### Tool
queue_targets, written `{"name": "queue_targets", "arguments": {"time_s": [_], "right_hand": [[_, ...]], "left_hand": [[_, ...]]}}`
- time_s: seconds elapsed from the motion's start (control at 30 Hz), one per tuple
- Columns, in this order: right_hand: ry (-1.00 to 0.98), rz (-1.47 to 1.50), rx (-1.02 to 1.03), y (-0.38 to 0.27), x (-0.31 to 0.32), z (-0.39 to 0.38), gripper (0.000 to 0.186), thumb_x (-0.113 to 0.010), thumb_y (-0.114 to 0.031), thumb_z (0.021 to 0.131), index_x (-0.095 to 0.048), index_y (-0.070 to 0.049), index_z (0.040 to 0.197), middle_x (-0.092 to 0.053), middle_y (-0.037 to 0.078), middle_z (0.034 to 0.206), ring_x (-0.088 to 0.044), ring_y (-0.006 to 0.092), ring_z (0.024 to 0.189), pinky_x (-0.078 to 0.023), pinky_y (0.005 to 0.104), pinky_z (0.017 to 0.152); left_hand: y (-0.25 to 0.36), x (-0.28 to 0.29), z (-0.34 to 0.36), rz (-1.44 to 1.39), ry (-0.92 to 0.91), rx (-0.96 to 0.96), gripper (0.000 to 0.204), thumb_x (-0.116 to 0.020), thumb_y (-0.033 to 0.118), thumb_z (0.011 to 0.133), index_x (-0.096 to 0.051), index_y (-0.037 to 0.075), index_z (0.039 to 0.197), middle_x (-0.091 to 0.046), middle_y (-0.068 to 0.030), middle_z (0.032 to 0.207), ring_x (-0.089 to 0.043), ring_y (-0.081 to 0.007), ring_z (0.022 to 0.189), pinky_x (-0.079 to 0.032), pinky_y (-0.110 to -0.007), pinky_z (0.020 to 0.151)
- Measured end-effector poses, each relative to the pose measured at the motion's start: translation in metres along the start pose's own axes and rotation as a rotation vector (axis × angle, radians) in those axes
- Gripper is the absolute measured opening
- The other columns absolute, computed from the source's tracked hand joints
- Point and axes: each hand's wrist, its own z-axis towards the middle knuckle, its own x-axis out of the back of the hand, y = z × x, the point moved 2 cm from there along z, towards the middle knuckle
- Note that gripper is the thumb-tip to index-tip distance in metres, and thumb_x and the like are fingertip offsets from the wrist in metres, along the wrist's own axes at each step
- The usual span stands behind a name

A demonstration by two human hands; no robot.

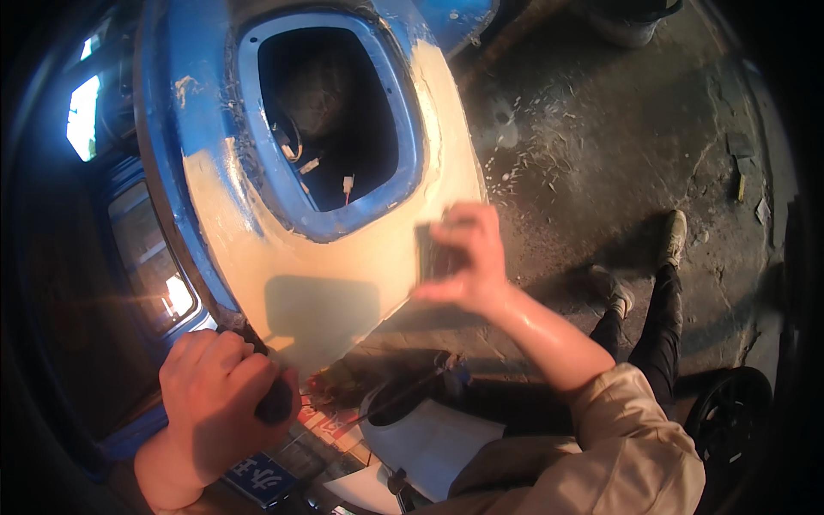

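A blue vehicle body panel (199, 103) with cream-coloured filler (249, 257) spread over its lower part lies under my hands. The panel has a rounded opening with a blue rim (378, 212). At the panel's right edge, my right hand (472, 262) is closed around a dark rectangular sanding block (427, 253), fingers and thumb on opposite sides. The hand is slightly blurred. My left hand (215, 386) is closed at the panel's lower left corner. A dark, rounded thing (275, 401) shows at its thumb side; most of it is hidden in the grip.
Loose wires with a white connector (348, 184) hang inside the opening. Right of the panel is a stained concrete floor (592, 163), with a person's shoes (675, 240) on it. A black wheel (730, 416) stands at lower right. A blue plate (260, 479) lies low left.
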Motion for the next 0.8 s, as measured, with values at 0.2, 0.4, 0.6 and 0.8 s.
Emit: {"name": "queue_targets", "arguments": {"time_s": [0.2,0.4,0.6,0.8], "right_hand": [[0.017,0.022,0.021,0.040,0.003,0.033,0.081,-0.093,-0.058,0.061,-0.066,-0.008,0.119,-0.056,0.011,0.115,-0.054,0.0284,0.109,-0.046,0.0404,0.095],[0.001,0.016,0.021,-0.020,-0.002,0.002,0.078,-0.097,-0.052,0.055,-0.070,-0.010,0.115,-0.055,0.011,0.113,-0.053,0.0305,0.108,-0.045,0.0434,0.095],[-0.007,-0.033,-0.042,0.000,-0.009,0.054,0.076,-0.093,-0.058,0.060,-0.070,-0.007,0.112,-0.055,0.014,0.113,-0.052,0.0313,0.108,-0.046,0.0442,0.093],[-0.025,0.044,0.145,-0.045,-0.006,0.009,0.074,-0.087,-0.068,0.061,-0.070,-0.016,0.111,-0.055,0.009,0.109,-0.054,0.0300,0.102,-0.043,0.0452,0.090]], "left_hand": [[0.004,0.001,0.004,-0.012,-0.002,0.020,0.022,-0.079,0.005,0.059,-0.058,0.007,0.067,-0.052,-0.0106,0.070,-0.054,-0.0303,0.063,-0.041,-0.039,0.058],[-0.001,-0.002,0.005,-0.058,0.017,-0.022,0.022,-0.078,0.003,0.059,-0.058,0.006,0.068,-0.052,-0.0111,0.069,-0.054,-0.0318,0.062,-0.041,-0.038,0.056],[0.004,0.002,0.001,-0.032,0.027,-0.017,0.023,-0.078,0.003,0.060,-0.058,0.006,0.069,-0.052,-0.0116,0.069,-0.054,-0.0309,0.062,-0.042,-0.037,0.056],[0.000,-0.002,0.005,-0.027,0.034,-0.047,0.024,-0.079,0.004,0.060,-0.057,0.006,0.069,-0.052,-0.0113,0.070,-0.054,-0.0320,0.062,-0.042,-0.037,0.056]]}}
